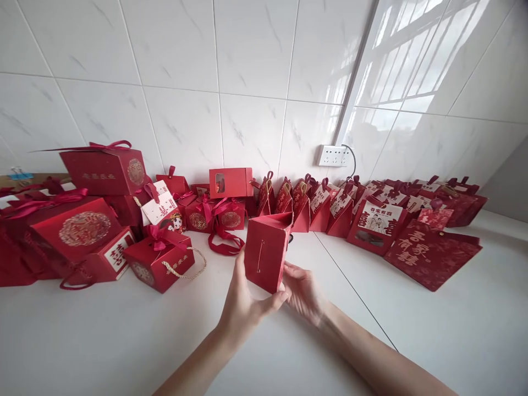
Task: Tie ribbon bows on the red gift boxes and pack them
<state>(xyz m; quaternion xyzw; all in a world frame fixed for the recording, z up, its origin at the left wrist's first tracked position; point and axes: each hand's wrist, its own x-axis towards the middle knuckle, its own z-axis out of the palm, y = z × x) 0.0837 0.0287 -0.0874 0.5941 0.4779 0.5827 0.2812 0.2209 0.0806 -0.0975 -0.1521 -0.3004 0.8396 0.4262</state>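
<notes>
I hold a small red paper gift box [266, 250] upright above the white tabletop, its top open and a thin slit on the side facing me. My left hand [243, 300] grips its left side and bottom corner, thumb under the base. My right hand [303, 291] cups the box from the right and behind, fingers curled against it. Both hands are closed on the box.
Many red gift boxes and bags line the back of the white table [103, 335]: large ribboned boxes [103, 168] at left, a rope-handled box [159, 264], small bags [301, 206] in a row, flat red bags [431, 253] at right. A wall socket [333, 155] sits on the tiled wall.
</notes>
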